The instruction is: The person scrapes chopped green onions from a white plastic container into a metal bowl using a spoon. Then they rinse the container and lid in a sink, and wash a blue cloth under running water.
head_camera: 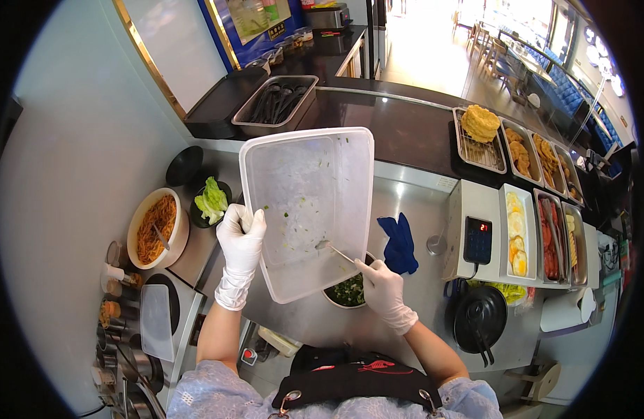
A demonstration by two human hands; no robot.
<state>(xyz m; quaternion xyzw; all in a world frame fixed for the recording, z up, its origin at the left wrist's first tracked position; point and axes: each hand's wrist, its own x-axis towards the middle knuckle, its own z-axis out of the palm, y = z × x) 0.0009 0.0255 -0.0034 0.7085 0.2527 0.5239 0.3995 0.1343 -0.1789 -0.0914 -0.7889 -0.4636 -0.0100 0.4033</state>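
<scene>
My gloved left hand [241,235] grips the left rim of a translucent plastic tub [306,199], which is held tilted above the steel counter. Bits of chopped green cling to the tub's inner walls and base. In my gloved right hand [384,290] is a metal spoon [332,248], its bowl against the inside of the tub near the lower edge. Partly hidden under the tub's lower right corner stands a round container of chopped greens [348,290]. Left of my left hand, lettuce leaves [212,201] rest in a black bowl [199,216].
At left stands a white bowl of noodles [157,230]. A blue cloth [399,243] lies on the steel counter [426,209]. Towards the right are a black pan [480,319], a tray of fried eggs [516,230] and a digital timer [478,240]. Black utensils fill a steel tray [274,123] behind.
</scene>
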